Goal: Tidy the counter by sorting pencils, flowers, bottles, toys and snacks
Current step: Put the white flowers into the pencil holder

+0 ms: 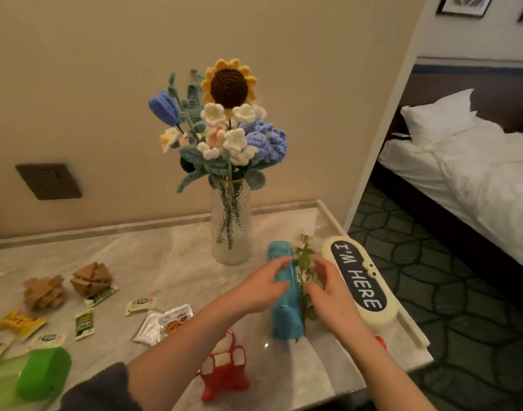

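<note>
A blue bottle [285, 317] lies on its side on the marble counter [153, 256]. My left hand [264, 287] rests on its upper half with fingers loosely curved over it. Beside the bottle lies a green leafy sprig with small white flowers [304, 256]. My right hand [328, 287] hovers over the sprig, fingers relaxed, holding nothing that I can see. A glass vase [231, 225] with crocheted flowers [224, 126] stands just behind. A cream pencil case [361, 280] reading "I'M HERE" lies at the right.
A red toy figure [224, 367] stands near the front edge. Snack packets [83, 323] and a clear bag [162, 321] are scattered left of centre. Two wooden puzzle toys [91, 277] sit further left. A green bottle [32, 378] lies at the bottom left. The counter's right edge drops to carpet.
</note>
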Tool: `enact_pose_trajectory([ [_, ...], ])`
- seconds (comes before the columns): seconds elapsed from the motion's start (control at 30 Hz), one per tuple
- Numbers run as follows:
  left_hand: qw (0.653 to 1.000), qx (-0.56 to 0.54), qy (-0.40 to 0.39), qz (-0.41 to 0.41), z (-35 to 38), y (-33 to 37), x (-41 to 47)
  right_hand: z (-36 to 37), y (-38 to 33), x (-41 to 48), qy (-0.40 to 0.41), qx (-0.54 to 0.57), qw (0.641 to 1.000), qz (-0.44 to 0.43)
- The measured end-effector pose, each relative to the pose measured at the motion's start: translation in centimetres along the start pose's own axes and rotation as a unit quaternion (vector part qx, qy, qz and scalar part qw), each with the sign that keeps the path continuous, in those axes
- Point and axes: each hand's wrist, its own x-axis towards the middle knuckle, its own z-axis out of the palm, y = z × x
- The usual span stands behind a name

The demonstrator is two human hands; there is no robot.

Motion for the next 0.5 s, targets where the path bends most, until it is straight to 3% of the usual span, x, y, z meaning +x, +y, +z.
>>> enact_pose_trajectory([
  [0.1,0.989,0.124,-0.069,0.044,0.6,0.2,1.4,0.4,0.8,0.1,-0.027,0.009,0.998,0.060],
  [0.2,0.967,0.237,-0.087,0.040,0.8,-0.3,2.1,1.3,1.8,0.0,-0.041,0.029,0.994,0.096],
  [0.33,0.947,0.316,-0.005,0.056,0.3,-0.5,2.2,2.4,2.8,0.2,-0.052,0.075,0.990,0.108],
  [0.5,0.905,0.423,0.037,0.034,-0.1,-0.8,3.1,3.1,2.8,1.4,-0.043,-0.010,0.997,0.069],
])
